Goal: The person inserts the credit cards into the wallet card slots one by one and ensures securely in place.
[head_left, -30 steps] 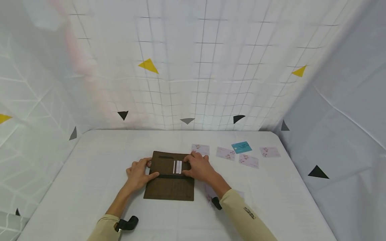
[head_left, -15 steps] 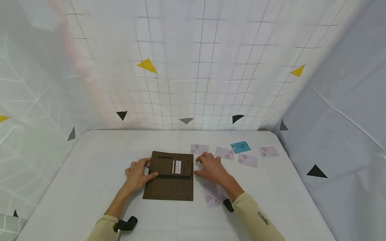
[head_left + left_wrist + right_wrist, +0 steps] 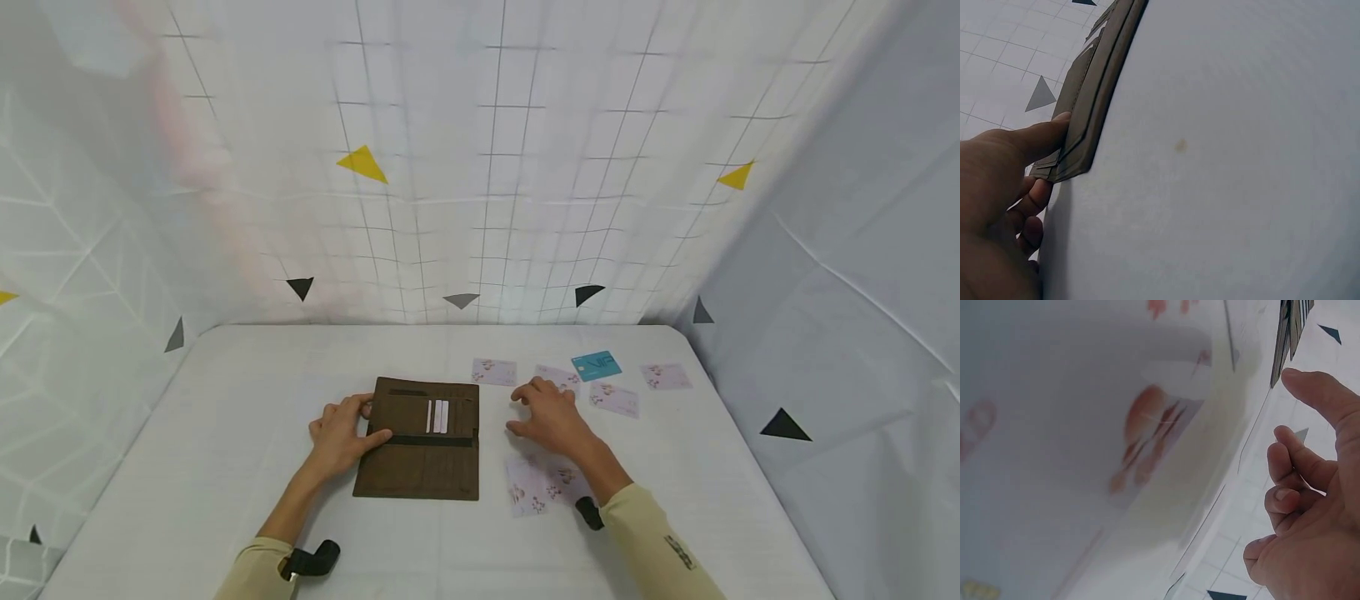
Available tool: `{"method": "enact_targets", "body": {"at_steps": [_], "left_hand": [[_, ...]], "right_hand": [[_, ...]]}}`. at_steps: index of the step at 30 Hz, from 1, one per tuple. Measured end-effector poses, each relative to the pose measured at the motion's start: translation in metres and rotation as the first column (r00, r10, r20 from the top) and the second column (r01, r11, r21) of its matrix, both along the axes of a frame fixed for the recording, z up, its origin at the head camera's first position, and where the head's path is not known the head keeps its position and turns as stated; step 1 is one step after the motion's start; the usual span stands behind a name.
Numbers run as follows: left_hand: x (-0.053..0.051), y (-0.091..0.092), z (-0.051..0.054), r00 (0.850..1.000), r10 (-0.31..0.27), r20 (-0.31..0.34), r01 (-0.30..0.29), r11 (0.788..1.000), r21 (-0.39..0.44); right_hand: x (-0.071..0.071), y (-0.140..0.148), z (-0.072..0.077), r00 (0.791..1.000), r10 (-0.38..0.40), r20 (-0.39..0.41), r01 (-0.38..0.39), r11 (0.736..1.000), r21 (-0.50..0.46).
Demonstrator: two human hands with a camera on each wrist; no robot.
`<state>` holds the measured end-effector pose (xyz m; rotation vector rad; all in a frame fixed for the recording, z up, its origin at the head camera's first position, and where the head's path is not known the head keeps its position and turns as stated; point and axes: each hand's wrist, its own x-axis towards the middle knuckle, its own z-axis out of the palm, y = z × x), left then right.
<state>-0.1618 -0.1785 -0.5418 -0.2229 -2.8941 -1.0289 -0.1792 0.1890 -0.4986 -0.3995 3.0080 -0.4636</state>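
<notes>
A brown wallet lies unfolded on the white table, with the edges of white cards showing in its upper half's slots. My left hand pinches the wallet's left edge; in the left wrist view the thumb lies on top and the other fingers are under or beside the edge. To the right of the wallet, my right hand is over the table with loosely bent fingers and holds nothing. Pale cards with a reddish flower print lie beneath its wrist. The hand partly covers another printed card.
Behind and right of my right hand lie a blue VIP card and more pale printed cards, one near the right side. White sheeting with grid lines stands behind the table, and plain sheeting hangs at the right.
My right hand has left the wallet's right edge and moved right, uncovering the wallet's right side and the cards below. My left hand stays on the wallet.
</notes>
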Motion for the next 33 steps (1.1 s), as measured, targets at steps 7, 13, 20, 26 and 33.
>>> {"method": "enact_targets", "body": {"at_steps": [7,13,20,26,33], "left_hand": [[0.001,-0.001,-0.001,1.000,0.003,-0.008,-0.003,1.000,0.001],[0.001,0.000,0.001,1.000,-0.001,0.002,0.001,1.000,0.010],[-0.001,0.000,0.000,1.000,-0.004,0.005,0.003,1.000,0.009],[-0.001,-0.001,-0.002,1.000,-0.005,0.001,0.005,1.000,0.003],[-0.001,-0.001,-0.001,1.000,0.004,0.011,-0.004,1.000,-0.005]], "right_hand": [[-0.005,0.011,0.001,0.999,-0.025,0.030,0.025,0.999,-0.022],[-0.013,0.027,0.000,0.998,-0.052,0.045,0.054,0.997,-0.053],[-0.025,0.049,-0.004,0.994,-0.083,0.073,0.087,0.995,-0.053],[-0.034,0.065,-0.004,0.990,-0.108,0.089,0.117,0.988,-0.100],[-0.043,0.082,-0.004,0.983,-0.148,0.106,0.159,0.981,-0.110]]}}
